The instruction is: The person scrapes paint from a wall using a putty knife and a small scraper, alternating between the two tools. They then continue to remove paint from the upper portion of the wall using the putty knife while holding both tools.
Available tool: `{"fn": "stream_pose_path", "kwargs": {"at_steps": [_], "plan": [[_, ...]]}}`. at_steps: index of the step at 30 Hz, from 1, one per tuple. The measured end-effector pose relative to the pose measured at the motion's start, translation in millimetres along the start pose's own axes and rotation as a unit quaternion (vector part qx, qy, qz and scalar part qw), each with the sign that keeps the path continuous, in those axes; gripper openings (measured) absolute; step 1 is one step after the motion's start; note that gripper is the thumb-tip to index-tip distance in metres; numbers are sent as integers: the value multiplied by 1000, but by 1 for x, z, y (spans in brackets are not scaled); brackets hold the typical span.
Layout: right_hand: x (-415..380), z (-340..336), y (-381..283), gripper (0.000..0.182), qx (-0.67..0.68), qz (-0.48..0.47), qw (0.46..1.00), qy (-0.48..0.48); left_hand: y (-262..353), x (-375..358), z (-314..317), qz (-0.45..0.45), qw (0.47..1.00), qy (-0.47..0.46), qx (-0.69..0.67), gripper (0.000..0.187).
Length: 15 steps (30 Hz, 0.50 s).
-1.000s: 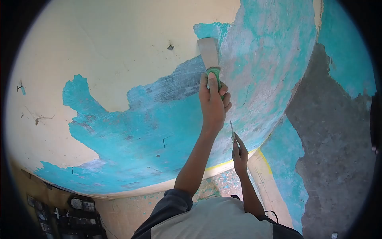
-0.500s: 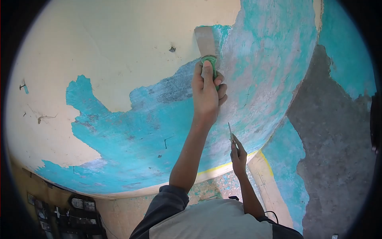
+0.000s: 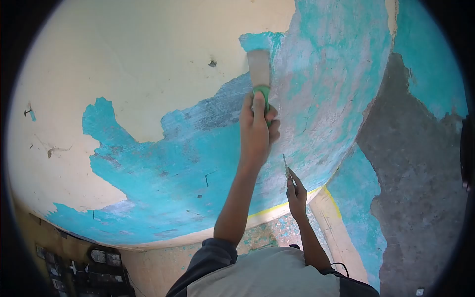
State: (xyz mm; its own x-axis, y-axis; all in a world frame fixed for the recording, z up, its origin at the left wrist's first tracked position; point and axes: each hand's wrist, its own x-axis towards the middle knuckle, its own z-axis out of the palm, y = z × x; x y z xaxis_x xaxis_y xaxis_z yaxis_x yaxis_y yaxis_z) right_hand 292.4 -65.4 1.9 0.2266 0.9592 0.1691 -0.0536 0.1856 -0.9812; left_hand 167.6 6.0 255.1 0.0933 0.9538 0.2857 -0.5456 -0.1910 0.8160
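Observation:
My left hand is closed around the green handle of a paint scraper, thumb laid along the handle. The scraper's wide metal blade points up and lies over the wall, at the border of cream paint and bared turquoise. A fresh turquoise strip shows just above the blade edge. Lower and to the right, my right hand is closed on a thin-bladed tool, seen almost edge-on with its tip upward. That tool's exact kind does not show.
An adjoining wall on the right has turquoise paint and a large grey bare patch. Paint flakes lie on the floor below. Dark shelf-like items stand at lower left. A small nail sticks out of the turquoise area.
My left hand and the scraper have moved down the wall, uncovering a turquoise strip where the blade was. My right hand stays nearly in place.

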Motion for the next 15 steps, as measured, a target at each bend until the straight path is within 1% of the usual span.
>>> {"fn": "stream_pose_path", "kwargs": {"at_steps": [3, 6, 7, 9, 10, 12, 15], "plan": [[0, -2, -3, 43, -2, 1, 1000, 3, -13, 5, -3, 1, 1000, -1, 1, 29], [0, -2, -5, 43, 3, 3, 1000, 0, 13, 16, 11, 18, 1000, -9, 3, 29], [1, -2, -6, 43, 6, 0, 1000, 0, 11, 16, 9, 15, 1000, -7, 3, 29], [-1, -3, -6, 43, 2, 3, 1000, 3, 2, 16, 5, 37, 999, -16, 13, 30], [-1, -3, -6, 43, 6, 2, 1000, 7, -10, 13, -1, 37, 999, -17, 13, 30], [0, -4, -5, 43, 11, 0, 1000, 11, -35, -2, -10, 0, 1000, 8, 18, 28], [-2, -8, 1, 43, -16, 6, 1000, 18, -43, -10, -10, -25, 1000, 2, -5, 27]]}}
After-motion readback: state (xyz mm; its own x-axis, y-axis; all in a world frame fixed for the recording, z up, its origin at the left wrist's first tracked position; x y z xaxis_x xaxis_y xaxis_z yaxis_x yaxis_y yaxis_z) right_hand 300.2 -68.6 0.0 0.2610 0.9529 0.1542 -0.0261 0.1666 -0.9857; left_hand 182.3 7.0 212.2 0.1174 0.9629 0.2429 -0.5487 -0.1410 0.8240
